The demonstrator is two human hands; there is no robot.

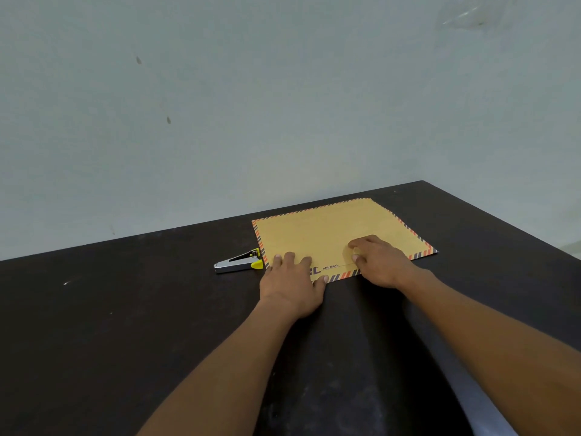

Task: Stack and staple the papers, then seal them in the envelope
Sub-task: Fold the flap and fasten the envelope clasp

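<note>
A brown air-mail envelope [330, 231] with a red and blue striped border lies flat on the dark table [125, 309]. My left hand [292, 284] rests palm down on its near left corner, fingers spread. On the near edge further right, my right hand [380, 262] presses with curled fingers. A small silver stapler [239, 262] with yellow parts lies just left of the envelope, touching neither hand. No loose papers show.
A pale wall [251, 105] rises behind the table's far edge. The table's right edge runs diagonally at the far right. A grey strip [456, 357] crosses the table under my right forearm.
</note>
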